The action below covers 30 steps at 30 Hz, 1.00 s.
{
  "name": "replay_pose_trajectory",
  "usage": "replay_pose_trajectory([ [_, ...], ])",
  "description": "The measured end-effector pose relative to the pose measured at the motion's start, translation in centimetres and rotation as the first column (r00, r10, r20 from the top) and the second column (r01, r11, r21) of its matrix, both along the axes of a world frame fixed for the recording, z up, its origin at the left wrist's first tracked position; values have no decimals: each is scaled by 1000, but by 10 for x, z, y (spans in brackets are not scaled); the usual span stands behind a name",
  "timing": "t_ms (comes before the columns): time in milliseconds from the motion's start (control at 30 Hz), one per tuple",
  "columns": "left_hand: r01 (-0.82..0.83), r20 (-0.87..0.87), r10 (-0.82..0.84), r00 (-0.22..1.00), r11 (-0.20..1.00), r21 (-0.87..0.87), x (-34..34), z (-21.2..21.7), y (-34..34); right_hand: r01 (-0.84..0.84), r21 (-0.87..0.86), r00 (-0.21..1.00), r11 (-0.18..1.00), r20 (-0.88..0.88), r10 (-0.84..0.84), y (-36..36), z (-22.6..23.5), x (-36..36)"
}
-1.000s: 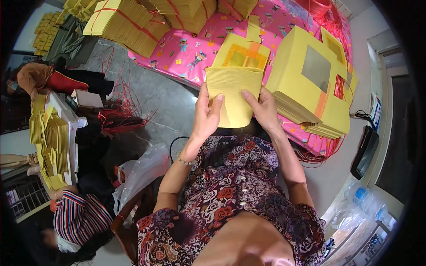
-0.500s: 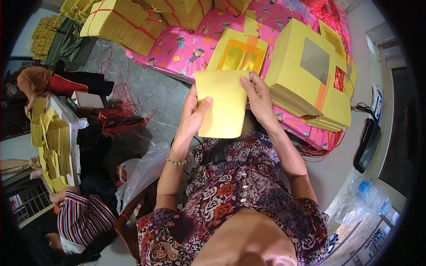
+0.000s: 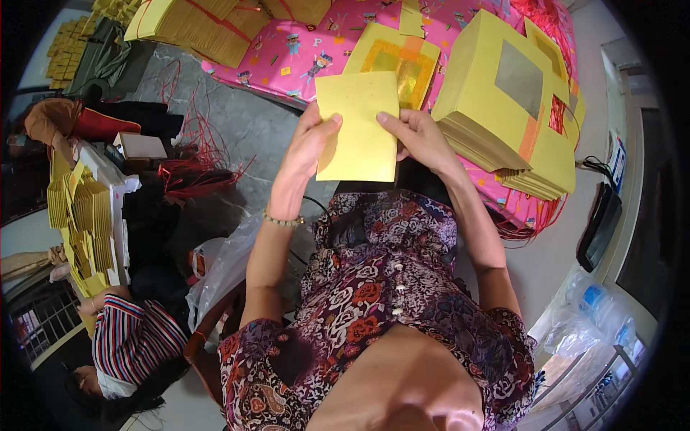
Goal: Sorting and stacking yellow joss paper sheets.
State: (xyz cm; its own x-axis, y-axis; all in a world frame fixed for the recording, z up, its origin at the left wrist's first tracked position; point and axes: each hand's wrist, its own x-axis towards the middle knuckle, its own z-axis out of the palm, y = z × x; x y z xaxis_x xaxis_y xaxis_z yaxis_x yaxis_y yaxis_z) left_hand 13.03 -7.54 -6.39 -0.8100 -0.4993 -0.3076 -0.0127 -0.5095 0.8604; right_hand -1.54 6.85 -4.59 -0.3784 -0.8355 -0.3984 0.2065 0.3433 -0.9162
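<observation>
A stack of yellow paper sheets (image 3: 357, 147) is held upright in front of me, its broad face toward me. My left hand (image 3: 310, 142) grips its left edge, thumb on the face and fingers behind. On the right edge, my right hand (image 3: 422, 140) is closed the same way, its fingers partly hidden behind the paper. Just beyond lies yellow paper with a gold foil panel (image 3: 387, 63), partly covered by the held stack. To the right of my right hand stands a tall pile of yellow paper (image 3: 467, 86) with a grey rectangle on top and an orange band.
A pink patterned cover (image 3: 287, 68) lies under the piles. Tied yellow bundles (image 3: 194, 29) sit at the far left of it. Red strings (image 3: 201, 176) trail over the grey floor. Co-workers, one in a striped top (image 3: 136, 337), are at left beside folded yellow paper (image 3: 86, 223).
The paper stack has moved away from me and stands straighter, its fanned side edge no longer showing. My right hand has slid from the upper right corner down the right edge.
</observation>
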Motion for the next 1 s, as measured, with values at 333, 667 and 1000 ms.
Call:
replay_pose_trajectory([
  [333,-2,8,1,1000,999,32,-6,-9,-15,-117,71,992,991,-44,120,-1,-8,-4],
  [667,-109,20,111,994,991,-77,-11,-2,-8,-151,58,988,987,-22,153,9,-23,3],
  [1000,-252,-11,257,966,940,-231,-6,-4,-4,-119,42,993,992,-4,120,12,-23,4],
])
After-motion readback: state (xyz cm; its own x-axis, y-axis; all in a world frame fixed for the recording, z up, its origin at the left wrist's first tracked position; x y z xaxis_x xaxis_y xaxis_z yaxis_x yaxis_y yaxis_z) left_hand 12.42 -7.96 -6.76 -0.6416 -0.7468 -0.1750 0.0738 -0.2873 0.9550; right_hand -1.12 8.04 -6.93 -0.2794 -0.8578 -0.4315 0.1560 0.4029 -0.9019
